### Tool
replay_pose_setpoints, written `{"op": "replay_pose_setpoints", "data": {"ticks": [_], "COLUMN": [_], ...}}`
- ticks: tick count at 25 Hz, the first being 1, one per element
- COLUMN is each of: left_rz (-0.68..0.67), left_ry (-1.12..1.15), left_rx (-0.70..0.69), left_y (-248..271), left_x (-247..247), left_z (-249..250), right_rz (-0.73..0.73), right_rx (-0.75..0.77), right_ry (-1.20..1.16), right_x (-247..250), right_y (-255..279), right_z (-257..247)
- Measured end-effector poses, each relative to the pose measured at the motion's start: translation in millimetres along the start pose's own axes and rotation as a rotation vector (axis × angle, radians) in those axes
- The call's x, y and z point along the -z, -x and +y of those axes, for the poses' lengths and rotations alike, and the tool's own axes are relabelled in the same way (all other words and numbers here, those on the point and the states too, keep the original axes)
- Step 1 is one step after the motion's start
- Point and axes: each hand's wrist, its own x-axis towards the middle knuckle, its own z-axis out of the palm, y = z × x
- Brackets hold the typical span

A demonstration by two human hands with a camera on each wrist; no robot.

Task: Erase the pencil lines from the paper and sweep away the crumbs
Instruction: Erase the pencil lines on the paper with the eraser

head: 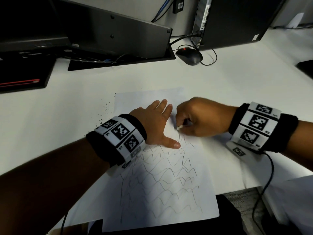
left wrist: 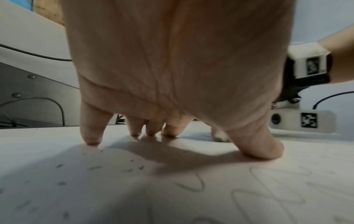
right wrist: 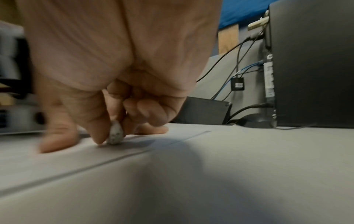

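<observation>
A white sheet of paper (head: 208,167) lies on the desk, its near half covered in wavy pencil lines (head: 162,180); its far part looks blank. My left hand (head: 157,122) presses flat on the paper with fingers spread, fingertips (left wrist: 91,139) and thumb down. My right hand (head: 199,116) pinches a small, worn grey-white eraser (right wrist: 114,134), whose tip (head: 179,128) touches the paper just right of the left hand. Dark eraser crumbs (head: 105,111) lie scattered on the desk left of the sheet, and some crumbs (left wrist: 93,167) lie on the paper under the left palm.
A monitor base (head: 122,63) and a black mouse (head: 189,55) with its cable sit at the back. A computer tower (head: 237,19) stands at the back right. A dark pad (head: 25,77) lies at the left. The desk's front edge (head: 240,189) runs near the paper's bottom.
</observation>
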Motion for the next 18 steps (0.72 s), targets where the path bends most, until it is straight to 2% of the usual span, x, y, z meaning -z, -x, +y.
{"op": "replay_pose_setpoints", "data": {"ticks": [2,6,9,11,14,16,18], "left_rz": [-0.006,-0.005,-0.023,-0.015,-0.005,-0.010,-0.025], "left_ry": [-0.004,-0.001,0.028,0.022,0.001,-0.006,-0.009], "left_rx": [-0.003,-0.001,-0.010,-0.013,-0.009,0.000,0.016], "left_y": [-0.1,0.1,0.4,0.8,2.3,3.8,6.1], "left_x": [0.2,0.3,-0.3,-0.1,0.0,0.6,3.0], "left_z": [0.1,0.2,-1.2,-2.4,-0.4,0.1,1.2], "right_rz": [-0.066,0.052,-0.068,-0.062,0.057,-0.006,-0.068], "right_rx": [0.042,-0.039,0.030,0.047,-0.104,-0.210,-0.249], "right_ry": [-0.023,0.035,-0.015,-0.014,0.046,0.083,0.064], "right_x": [-2.4,4.7,-3.5,0.9,16.1,14.3,5.6], "right_y": [3.4,-8.4,-4.6,-5.1,-18.6,-23.0,-23.3], "right_z": [-6.4,3.1,-9.2,-6.7,16.8,24.7,25.8]}}
